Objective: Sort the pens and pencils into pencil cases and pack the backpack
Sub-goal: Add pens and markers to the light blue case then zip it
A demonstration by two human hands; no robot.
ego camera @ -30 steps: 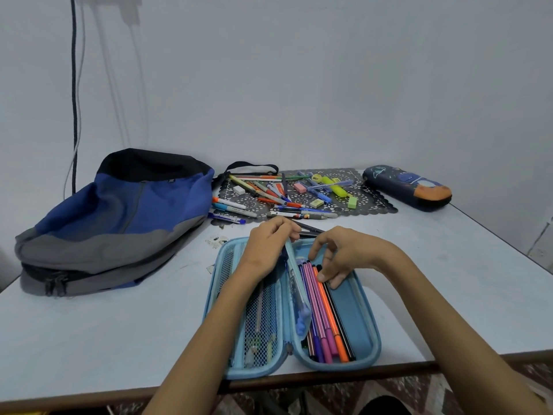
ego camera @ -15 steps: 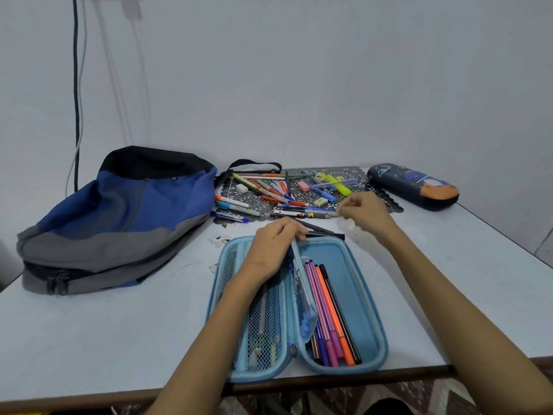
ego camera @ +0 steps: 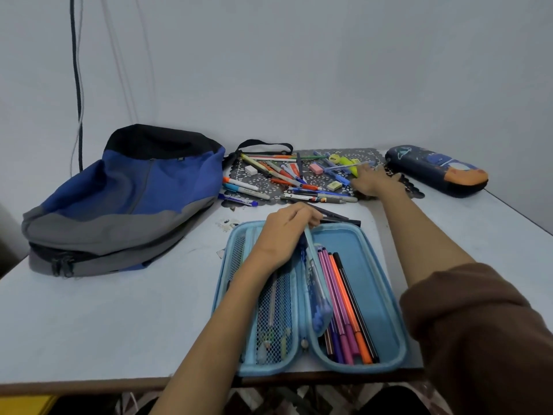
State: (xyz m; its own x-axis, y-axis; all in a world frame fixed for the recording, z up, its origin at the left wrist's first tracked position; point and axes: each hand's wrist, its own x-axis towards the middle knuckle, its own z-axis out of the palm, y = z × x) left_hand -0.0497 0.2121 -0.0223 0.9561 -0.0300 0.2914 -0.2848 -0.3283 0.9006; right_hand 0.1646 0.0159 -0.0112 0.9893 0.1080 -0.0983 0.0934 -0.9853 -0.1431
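Observation:
An open light-blue pencil case (ego camera: 380,295) lies at the table's front edge. Its right half holds several felt pens (ego camera: 344,307); its left half has a mesh pocket with pens inside. My left hand (ego camera: 284,232) grips the top of the case's middle divider flap. My right hand (ego camera: 374,182) reaches out over a dark lace mat (ego camera: 368,154) strewn with pens, pencils and erasers (ego camera: 299,181), fingers spread on the mat's right part and holding nothing that I can see. A blue and grey backpack (ego camera: 119,199) lies on its side at the left.
A closed dark pencil case (ego camera: 437,172) with an orange end lies at the back right near the wall. Two dark pens (ego camera: 338,218) lie just beyond the open case. A black cable (ego camera: 76,79) hangs down the wall at the left. The table edge runs along the front.
My right hand has left the felt pens in the open case and stretched forward and right to the mat of loose pens. My left hand has stayed on the divider flap.

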